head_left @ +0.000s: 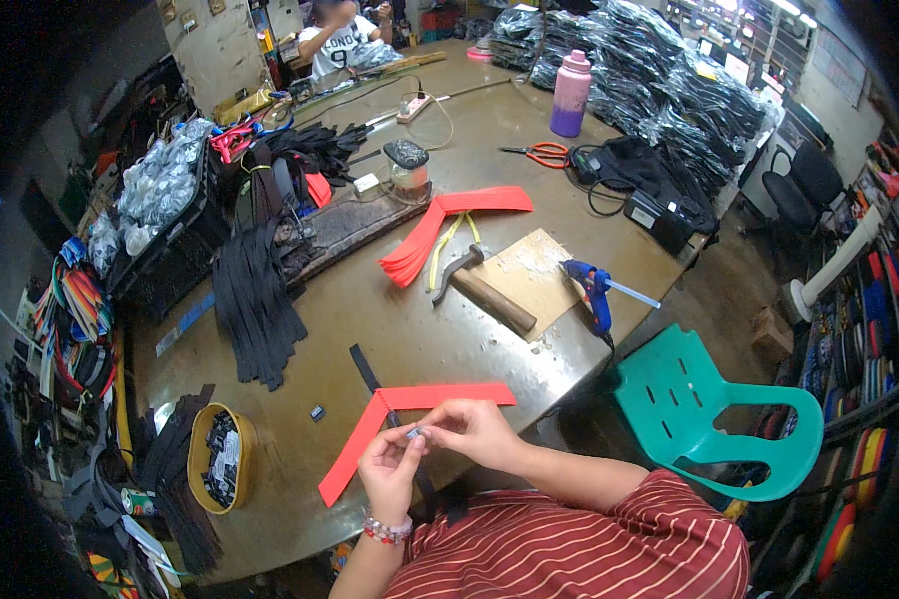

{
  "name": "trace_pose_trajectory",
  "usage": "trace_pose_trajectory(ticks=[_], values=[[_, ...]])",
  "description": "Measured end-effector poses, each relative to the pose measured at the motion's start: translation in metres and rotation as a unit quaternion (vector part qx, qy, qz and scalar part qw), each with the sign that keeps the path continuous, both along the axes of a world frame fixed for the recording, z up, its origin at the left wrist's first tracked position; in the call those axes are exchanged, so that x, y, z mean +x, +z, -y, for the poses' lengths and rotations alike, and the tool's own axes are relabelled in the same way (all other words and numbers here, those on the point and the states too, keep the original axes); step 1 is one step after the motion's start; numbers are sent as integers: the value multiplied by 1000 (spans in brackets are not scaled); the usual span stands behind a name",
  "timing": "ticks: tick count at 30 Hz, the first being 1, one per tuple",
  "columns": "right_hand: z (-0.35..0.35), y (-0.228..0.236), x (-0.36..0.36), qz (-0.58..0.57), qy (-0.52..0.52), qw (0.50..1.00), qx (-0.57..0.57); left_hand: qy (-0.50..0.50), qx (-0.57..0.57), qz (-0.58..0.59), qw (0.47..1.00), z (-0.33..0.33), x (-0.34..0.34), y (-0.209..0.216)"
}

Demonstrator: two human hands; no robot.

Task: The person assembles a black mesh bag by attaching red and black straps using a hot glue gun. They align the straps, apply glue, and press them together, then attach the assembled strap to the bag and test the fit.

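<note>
My left hand [387,467] and my right hand [477,433] meet at the near edge of the table. Both pinch a small grey piece [415,432] between thumb and fingertips; it is too small to tell its kind. Just behind the fingers lies a bent orange-red strap [355,446], its two arms spread in a V. A narrow black strap [365,367] crosses under the bend and runs down beside my hands. Left of the orange strap lies another small dark piece [317,412]. A yellow tub [247,449] farther left holds several small black and pale pieces.
A hammer [494,299] lies on a wooden board [539,262] beside a blue glue gun [597,298]. Orange straps [410,252], black straps [255,319], scissors [546,153] and a bottle [569,95] lie or stand beyond. A green chair [684,399] is at right; a person [342,45] sits far off.
</note>
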State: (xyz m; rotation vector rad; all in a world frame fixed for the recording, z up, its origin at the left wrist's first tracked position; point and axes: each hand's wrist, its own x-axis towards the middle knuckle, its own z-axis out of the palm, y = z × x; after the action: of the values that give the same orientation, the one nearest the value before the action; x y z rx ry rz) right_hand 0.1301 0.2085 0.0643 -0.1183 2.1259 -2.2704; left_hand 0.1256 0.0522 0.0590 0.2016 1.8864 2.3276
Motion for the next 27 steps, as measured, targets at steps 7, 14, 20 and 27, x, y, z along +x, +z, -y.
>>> trace_pose_trajectory(ticks=[7, 14, 20, 27], values=[[0, -6, -3, 30, 2, 999, 22, 0, 14, 11, 1000, 2, -1, -5], [3, -10, -5, 14, 11, 1000, -19, 10, 29, 21, 999, 4, -3, -12], [3, -11, -7, 7, 5, 1000, 13, 16, 25, 28, 999, 5, -6, -13], [3, -13, -8, 7, 0, 1000, 29, 19, 19, 39, 999, 4, -6, -14]])
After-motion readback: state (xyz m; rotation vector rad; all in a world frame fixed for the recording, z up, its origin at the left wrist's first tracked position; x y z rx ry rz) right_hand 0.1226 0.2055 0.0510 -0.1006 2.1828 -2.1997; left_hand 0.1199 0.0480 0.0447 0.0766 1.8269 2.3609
